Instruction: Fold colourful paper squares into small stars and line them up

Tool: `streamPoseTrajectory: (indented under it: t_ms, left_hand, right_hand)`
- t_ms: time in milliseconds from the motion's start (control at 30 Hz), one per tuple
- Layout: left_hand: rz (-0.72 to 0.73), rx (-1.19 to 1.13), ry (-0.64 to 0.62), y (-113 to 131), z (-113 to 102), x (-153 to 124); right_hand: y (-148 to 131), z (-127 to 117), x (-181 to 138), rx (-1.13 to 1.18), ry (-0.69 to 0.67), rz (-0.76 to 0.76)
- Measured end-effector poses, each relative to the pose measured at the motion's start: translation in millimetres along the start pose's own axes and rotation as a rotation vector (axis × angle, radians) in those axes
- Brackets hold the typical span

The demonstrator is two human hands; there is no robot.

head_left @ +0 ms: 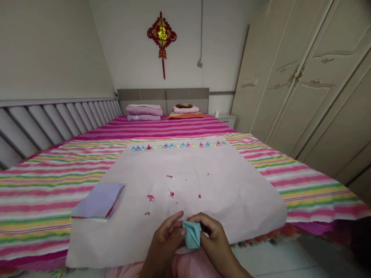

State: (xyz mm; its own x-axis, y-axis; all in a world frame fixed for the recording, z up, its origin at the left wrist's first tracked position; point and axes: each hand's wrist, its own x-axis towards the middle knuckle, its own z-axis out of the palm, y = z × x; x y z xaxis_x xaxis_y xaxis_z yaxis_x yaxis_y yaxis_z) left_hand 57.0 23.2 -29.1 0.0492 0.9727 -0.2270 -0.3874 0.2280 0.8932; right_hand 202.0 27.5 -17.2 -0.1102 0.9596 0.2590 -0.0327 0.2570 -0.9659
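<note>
Just above the near edge of the white sheet, a light blue piece of folded origami paper (192, 236) is held between my two hands. My left hand (169, 233) pinches its left side with the thumb in front. On the right side, my right hand (213, 231) grips it, index finger along the top edge and thumb low. Creases run diagonally across the front of the paper. Along the far edge of the white sheet (237, 185) stands a row of several small folded paper pieces (166, 146) in many colours.
A stack of square coloured paper (98, 201), lilac on top, lies on the sheet at left. Small red scraps (150, 197) are scattered mid-sheet. The sheet covers a striped bed (37, 185). Folded bedding (145, 112) sits by the headboard; a wardrobe (290, 77) stands at right.
</note>
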Motion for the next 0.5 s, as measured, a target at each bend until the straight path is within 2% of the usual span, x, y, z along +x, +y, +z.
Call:
streamPoseTrajectory:
  t_ms: [133,300,500]
  left_hand:
    - [0.003,0.012,0.017,-7.4,-4.9,2.6]
    - [0.001,-0.006,0.037,-15.2,-6.6,3.7]
    - [0.053,0.026,0.029,-13.7,-7.8,-2.4]
  right_hand:
    - [4.2,-0.4,-0.5,-0.055,0.046,-0.104]
    - [8.8,-1.8,-1.8,-0.199,-0.035,-0.336]
    - [13.0,-2.6,-3.8,-0.18,-0.1,-0.335]
